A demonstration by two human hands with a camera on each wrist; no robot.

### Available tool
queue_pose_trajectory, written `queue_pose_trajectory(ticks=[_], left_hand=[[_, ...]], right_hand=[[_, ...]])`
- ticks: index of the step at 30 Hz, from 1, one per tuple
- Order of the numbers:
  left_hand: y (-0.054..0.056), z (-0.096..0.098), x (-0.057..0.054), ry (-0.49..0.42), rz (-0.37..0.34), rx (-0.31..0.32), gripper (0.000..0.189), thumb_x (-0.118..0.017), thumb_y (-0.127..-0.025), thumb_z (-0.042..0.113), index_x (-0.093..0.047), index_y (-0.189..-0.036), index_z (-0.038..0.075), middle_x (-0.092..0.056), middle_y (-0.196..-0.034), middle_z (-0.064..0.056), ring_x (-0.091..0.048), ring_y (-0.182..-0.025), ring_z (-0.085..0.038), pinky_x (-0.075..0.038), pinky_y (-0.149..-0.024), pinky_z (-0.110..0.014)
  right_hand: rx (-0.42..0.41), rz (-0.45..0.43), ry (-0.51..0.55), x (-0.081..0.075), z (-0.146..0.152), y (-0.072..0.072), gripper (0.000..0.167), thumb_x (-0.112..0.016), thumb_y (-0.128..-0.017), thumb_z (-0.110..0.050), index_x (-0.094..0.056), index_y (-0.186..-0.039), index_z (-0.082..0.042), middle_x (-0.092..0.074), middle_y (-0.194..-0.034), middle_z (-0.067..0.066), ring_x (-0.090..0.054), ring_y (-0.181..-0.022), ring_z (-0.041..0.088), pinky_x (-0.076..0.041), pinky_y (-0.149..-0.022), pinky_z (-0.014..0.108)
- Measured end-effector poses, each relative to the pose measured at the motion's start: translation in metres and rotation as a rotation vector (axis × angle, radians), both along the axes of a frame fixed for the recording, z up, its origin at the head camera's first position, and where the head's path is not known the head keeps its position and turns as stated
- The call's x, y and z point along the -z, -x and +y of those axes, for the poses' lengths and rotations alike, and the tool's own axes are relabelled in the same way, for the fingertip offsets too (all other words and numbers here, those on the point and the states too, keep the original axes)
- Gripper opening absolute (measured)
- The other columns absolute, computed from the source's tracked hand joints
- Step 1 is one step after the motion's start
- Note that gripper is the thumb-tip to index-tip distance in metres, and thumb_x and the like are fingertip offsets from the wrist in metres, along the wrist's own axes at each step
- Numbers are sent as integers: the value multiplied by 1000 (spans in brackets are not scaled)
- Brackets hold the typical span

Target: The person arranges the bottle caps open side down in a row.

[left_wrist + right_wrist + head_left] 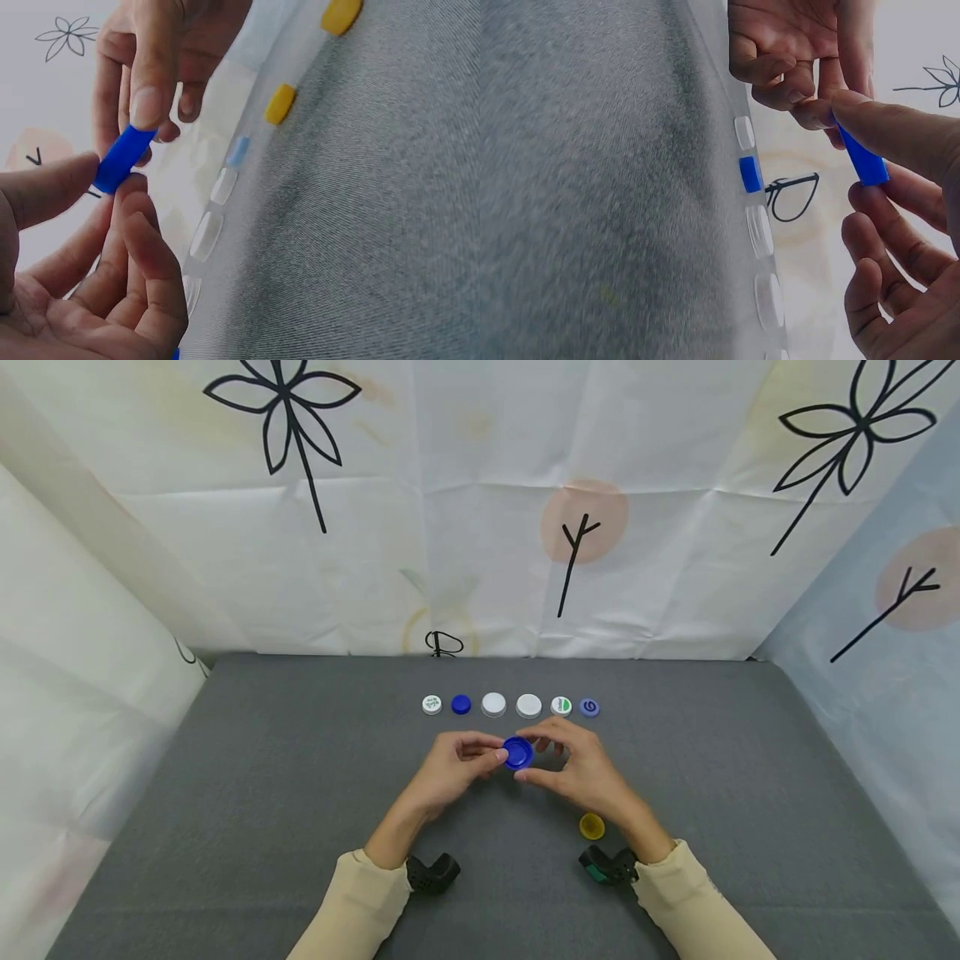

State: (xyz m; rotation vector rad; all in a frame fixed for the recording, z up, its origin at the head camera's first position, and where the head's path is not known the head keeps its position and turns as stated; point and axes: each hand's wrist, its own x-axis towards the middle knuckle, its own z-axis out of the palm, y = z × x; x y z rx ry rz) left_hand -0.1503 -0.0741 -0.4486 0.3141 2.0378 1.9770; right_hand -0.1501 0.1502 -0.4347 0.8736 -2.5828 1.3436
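A blue bottle cap [517, 753] is held above the grey table between both hands, its hollow side facing up toward the head camera. My left hand [453, 766] pinches its left edge between thumb and fingers. From the other side, my right hand [576, 764] grips the rim, index finger at the far edge and thumb at the near edge. Both wrist views show the cap edge-on, as a blue cap [124, 159] in the left and a blue cap [863, 155] in the right, with fingertips of both hands at it.
Behind the hands runs a row of caps: a printed white cap [431, 704], a blue cap [461, 704], two plain white ones, a green-and-white cap [561, 707] and a lighter blue cap [589, 707]. One yellow cap [592, 826] lies by the right forearm; the left wrist view shows another yellow cap [280, 104].
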Motion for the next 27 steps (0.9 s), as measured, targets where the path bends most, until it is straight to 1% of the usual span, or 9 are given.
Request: queue_pose_trajectory(ticks=[1,4,9,12,17,19,22,24,27], left_hand=[[0,-1,-1,-5,-2,-13,24,-70,-96,7,-69,-114,-10,-74,-96,-12,-68,-86,-27,-55,-72,-30],[-1,-3,-3,-19,-6,-55,23,-71,-95,5,-69,-113,-9,-72,-95,-12,-68,-85,-26,-54,-71,-28],[-1,-6,-4,-49,2,-89,23,-71,-94,3,-69,-113,-10,-71,-95,-12,-68,-85,-25,-54,-73,-26],[0,-6,-3,-61,3,-99,23,-71,-94,1,-68,-114,-10,-71,-97,-14,-69,-91,-30,-56,-76,-27],[0,-8,-4,-82,-14,-109,24,-70,-94,-1,-68,-116,-9,-71,-102,-14,-69,-99,-37,-57,-82,-31],[1,-8,-4,-93,-32,-111,24,-70,-95,1,-68,-117,-9,-71,-102,-14,-69,-100,-38,-58,-83,-32],[1,-9,-3,-96,-61,-108,26,-72,-95,6,-69,-116,-9,-72,-101,-14,-70,-97,-35,-58,-84,-35],[1,-8,-2,-94,-86,-99,27,-72,-95,9,-69,-115,-8,-73,-102,-17,-71,-94,-33,-58,-84,-36],[1,-8,-1,-118,-123,-78,28,-71,-96,10,-68,-116,-10,-71,-104,-26,-72,-91,-29,-58,-85,-38]], right_hand=[[2,-10,5,0,-1,1,47,-92,-76,-17,-74,-119,-13,-67,-101,-5,-62,-87,22,-50,-72,40],[12,-53,17,0,-5,3,44,-90,-79,-18,-73,-119,-12,-67,-101,-4,-62,-87,19,-51,-73,39],[31,-130,68,0,-9,6,27,-80,-90,-16,-75,-115,-10,-69,-96,-2,-62,-86,15,-52,-74,35],[36,-150,115,0,-12,8,18,-75,-94,-12,-75,-111,-7,-70,-94,0,-63,-85,15,-53,-74,32],[38,-150,173,3,-15,10,14,-74,-94,-8,-76,-107,-5,-71,-94,2,-63,-83,16,-53,-73,31],[41,-142,196,4,-15,10,14,-75,-93,-7,-77,-106,-5,-71,-94,3,-62,-82,16,-53,-72,31],[35,-111,240,7,-17,10,15,-75,-92,-4,-77,-107,-4,-71,-95,6,-63,-81,18,-54,-72,31],[23,-98,275,9,-18,10,16,-74,-92,-1,-76,-107,-1,-70,-97,10,-64,-83,19,-54,-73,31],[0,-98,325,12,-19,9,17,-73,-91,3,-74,-108,3,-69,-99,15,-66,-87,21,-56,-77,31]])
